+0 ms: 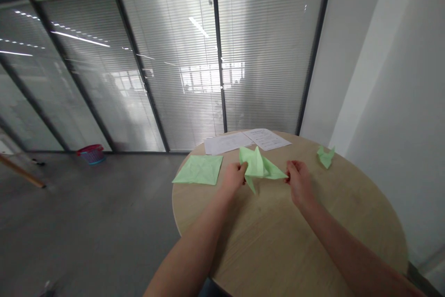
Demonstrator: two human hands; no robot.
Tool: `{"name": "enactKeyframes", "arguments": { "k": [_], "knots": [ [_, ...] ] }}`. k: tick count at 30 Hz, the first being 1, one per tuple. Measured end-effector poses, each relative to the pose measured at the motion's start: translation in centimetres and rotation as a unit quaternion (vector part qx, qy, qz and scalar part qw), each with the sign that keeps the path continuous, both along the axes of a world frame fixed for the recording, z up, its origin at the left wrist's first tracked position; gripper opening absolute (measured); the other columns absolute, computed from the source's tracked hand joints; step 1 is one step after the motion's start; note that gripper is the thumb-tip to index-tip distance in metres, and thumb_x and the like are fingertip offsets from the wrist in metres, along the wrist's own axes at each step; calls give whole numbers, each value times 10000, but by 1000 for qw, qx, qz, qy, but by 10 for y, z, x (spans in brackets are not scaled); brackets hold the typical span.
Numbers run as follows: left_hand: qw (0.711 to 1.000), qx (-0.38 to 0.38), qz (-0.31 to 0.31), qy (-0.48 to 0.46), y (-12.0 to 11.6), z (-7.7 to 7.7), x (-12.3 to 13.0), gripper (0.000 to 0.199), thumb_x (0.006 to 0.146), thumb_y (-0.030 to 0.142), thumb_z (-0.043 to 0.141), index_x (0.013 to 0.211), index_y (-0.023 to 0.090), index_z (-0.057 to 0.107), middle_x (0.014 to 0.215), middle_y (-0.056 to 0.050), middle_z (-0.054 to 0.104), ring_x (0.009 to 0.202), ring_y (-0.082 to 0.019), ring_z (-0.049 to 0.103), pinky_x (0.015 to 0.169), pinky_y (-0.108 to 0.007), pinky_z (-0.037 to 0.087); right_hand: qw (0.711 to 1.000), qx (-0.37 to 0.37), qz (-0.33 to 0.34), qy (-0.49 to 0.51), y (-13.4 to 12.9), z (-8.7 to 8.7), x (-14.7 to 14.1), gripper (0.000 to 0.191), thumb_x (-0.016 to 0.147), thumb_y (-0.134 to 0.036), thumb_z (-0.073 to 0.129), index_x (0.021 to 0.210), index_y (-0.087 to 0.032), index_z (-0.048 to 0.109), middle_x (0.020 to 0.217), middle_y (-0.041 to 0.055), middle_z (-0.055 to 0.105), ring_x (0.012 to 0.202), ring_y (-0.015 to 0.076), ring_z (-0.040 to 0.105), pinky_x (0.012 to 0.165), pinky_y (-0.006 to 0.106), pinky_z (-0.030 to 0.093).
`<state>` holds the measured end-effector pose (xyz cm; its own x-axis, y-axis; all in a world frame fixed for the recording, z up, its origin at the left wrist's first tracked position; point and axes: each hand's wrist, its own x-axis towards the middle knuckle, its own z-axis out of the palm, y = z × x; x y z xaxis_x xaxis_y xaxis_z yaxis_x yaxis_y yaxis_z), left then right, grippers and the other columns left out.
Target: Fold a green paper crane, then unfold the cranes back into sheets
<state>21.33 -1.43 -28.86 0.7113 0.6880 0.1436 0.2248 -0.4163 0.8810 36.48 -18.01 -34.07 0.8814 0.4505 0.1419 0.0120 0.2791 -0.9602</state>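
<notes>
A light green folded paper figure [257, 165] is held above the round wooden table between my two hands. My left hand [236, 175] pinches its left side, with one pointed flap hanging down beside the fingers. The long point on the right ends at the closed fingertips of my right hand [297, 177]. To the left lies a creased green paper sheet [199, 170], flat on the table. A smaller folded green piece [326, 156] rests further right, beyond my right hand.
White printed sheets [266, 139] lie at the far edge of the round table [278, 232]. Behind it stands a glass partition with blinds [187, 56], with a white wall on the right. A red and blue basket [92, 154] is on the floor at the left.
</notes>
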Motion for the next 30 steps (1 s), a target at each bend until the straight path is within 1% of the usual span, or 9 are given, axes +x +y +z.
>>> {"name": "enactKeyframes", "arguments": {
  "k": [1, 2, 5, 8, 10, 13, 17, 23, 30],
  "knots": [
    [1000, 6, 4, 2, 0, 0, 0, 484, 983, 485, 533, 599, 197, 593, 491, -16, 603, 472, -174, 610, 504, -255, 423, 998, -14, -49, -48, -2, 4, -3, 296, 888, -535, 640, 1060, -296, 608, 768, -2, 653, 708, 203, 623, 585, 305, 484],
    [1000, 13, 9, 3, 1, 1, 0, 490, 984, 486, 534, 590, 199, 588, 481, -13, 597, 469, -172, 606, 503, -254, 417, 993, -31, -60, -100, -4, 8, -7, 271, 878, -539, 655, 982, -290, 638, 779, 12, 661, 771, 226, 632, 638, 320, 491],
    [999, 40, 27, 5, 2, 2, -1, 496, 982, 467, 536, 560, 209, 568, 449, -8, 575, 456, -168, 583, 509, -256, 394, 969, -83, -50, -228, -7, 22, -21, 229, 856, -504, 695, 793, -283, 695, 827, 52, 680, 919, 279, 631, 809, 373, 486],
    [997, 71, 36, -2, 2, 4, -2, 470, 975, 421, 527, 555, 214, 560, 451, -6, 571, 468, -167, 568, 531, -263, 367, 949, -102, -43, -296, -6, 30, -27, 142, 823, -452, 752, 828, -310, 752, 998, 69, 719, 1121, 314, 599, 1043, 457, 427],
    [995, 89, 32, -10, 1, 6, -2, 442, 963, 400, 529, 562, 215, 562, 467, -3, 574, 496, -172, 565, 548, -269, 348, 949, -96, -36, -300, -3, 29, -27, 126, 775, -415, 811, 860, -329, 776, 1074, 63, 722, 1245, 325, 545, 1141, 496, 358],
    [994, 107, 9, -22, -3, 7, -3, 420, 937, 404, 553, 564, 212, 566, 490, 3, 574, 539, -178, 560, 563, -271, 330, 958, -91, 7, -273, 2, 25, -26, 147, 728, -354, 854, 857, -325, 789, 1046, 59, 727, 1282, 319, 536, 1155, 488, 356],
    [994, 98, -22, -29, -5, 5, -2, 398, 906, 405, 597, 564, 202, 578, 503, 8, 567, 548, -171, 558, 567, -264, 350, 958, -96, 79, -258, 4, 24, -28, 102, 770, -309, 808, 869, -295, 789, 1034, 58, 728, 1153, 292, 620, 1093, 440, 421],
    [998, 22, -32, -41, 2, -3, 2, 419, 944, 477, 535, 658, 182, 618, 601, -24, 619, 525, -173, 608, 513, -262, 458, 955, -90, 37, -281, 2, 26, -29, 180, 766, -231, 786, 923, -318, 802, 1168, 53, 705, 1199, 288, 599, 1131, 452, 395],
    [994, -65, -36, -86, 4, -5, 3, 469, 950, 569, 518, 777, 155, 658, 742, -60, 677, 647, -187, 650, 564, -289, 549, 957, -73, 80, -270, 0, 29, -24, 141, 732, -265, 802, 869, -301, 804, 1147, 54, 716, 1190, 303, 594, 1156, 471, 375]
  ]
}}
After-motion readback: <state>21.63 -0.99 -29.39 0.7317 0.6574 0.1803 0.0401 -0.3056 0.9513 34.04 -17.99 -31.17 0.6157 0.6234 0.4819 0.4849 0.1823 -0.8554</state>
